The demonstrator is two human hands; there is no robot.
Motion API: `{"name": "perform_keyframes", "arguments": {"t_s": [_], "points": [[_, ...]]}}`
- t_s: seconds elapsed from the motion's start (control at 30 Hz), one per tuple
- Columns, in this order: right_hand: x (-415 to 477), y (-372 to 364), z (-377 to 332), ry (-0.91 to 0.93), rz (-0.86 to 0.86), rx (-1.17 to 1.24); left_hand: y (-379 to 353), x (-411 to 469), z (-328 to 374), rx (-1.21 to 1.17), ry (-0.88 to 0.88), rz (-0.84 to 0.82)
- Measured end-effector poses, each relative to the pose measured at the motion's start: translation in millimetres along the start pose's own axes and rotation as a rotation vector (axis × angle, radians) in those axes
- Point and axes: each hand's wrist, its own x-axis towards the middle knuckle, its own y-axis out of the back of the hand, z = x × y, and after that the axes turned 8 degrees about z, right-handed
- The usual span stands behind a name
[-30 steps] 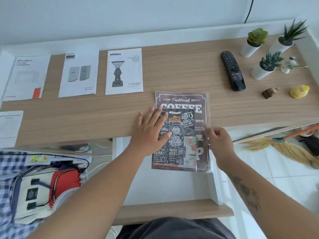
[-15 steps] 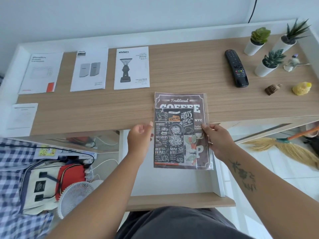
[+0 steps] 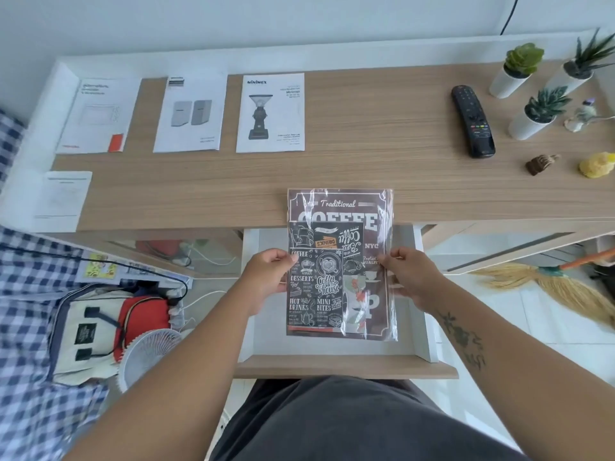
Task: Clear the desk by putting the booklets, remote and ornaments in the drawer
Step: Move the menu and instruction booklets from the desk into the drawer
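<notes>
A plastic-wrapped brown coffee booklet pack [image 3: 339, 271] hangs over the open white drawer [image 3: 422, 294], its top edge still above the desk's front edge. My left hand [image 3: 266, 277] grips its left side and my right hand [image 3: 411, 277] grips its right side. On the wooden desk [image 3: 366, 168] lie several white booklets: one with a grinder picture [image 3: 270, 113], one with grey boxes [image 3: 189, 114], one with an orange mark [image 3: 98, 116], one at the left edge [image 3: 63, 201]. A black remote [image 3: 472, 121] lies at right, beside a brown ornament [image 3: 540, 164], a yellow ornament [image 3: 597, 165] and a small figurine [image 3: 580, 115].
Three small potted plants [image 3: 514, 69] in white pots stand at the desk's back right. Below left are a checked cloth [image 3: 30, 327], a bag [image 3: 90, 331], cables and a small white fan [image 3: 146, 354]. A broom [image 3: 545, 284] lies on the tiled floor at right.
My left hand left the top of the coffee pack and took its left edge. Both hands drew the pack off the desk toward me, out over the drawer.
</notes>
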Motion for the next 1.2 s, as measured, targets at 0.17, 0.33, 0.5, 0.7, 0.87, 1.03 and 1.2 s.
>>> {"name": "perform_keyframes", "arguments": {"t_s": [0.17,0.33,0.5,0.7,0.87,1.03,1.2], "points": [[1.1,-11.7,32.4,-0.048,-0.014,-0.104,5.7,-7.0,-34.6,0.100,0.060,-0.009],[11.0,-24.1,54.1,-0.093,0.059,-0.127,-2.4,-6.8,-54.2,0.121,0.090,0.045],[18.3,-36.6,63.0,-0.126,0.089,-0.177,-5.5,2.4,-62.4,0.204,0.029,0.117],[30.5,-48.4,71.2,-0.083,0.131,-0.319,-14.4,11.4,-69.2,0.455,-0.089,0.188],[14.8,-56.2,82.7,0.284,0.115,-0.978,-21.2,4.3,-79.5,0.913,-0.353,0.152],[18.6,-56.5,109.3,0.545,-0.109,-1.452,-19.0,6.9,-96.1,1.266,-0.444,-0.049],[22.8,-56.2,115.9,0.575,-0.125,-1.509,-18.9,5.7,-106.1,1.314,-0.481,-0.012]]}}
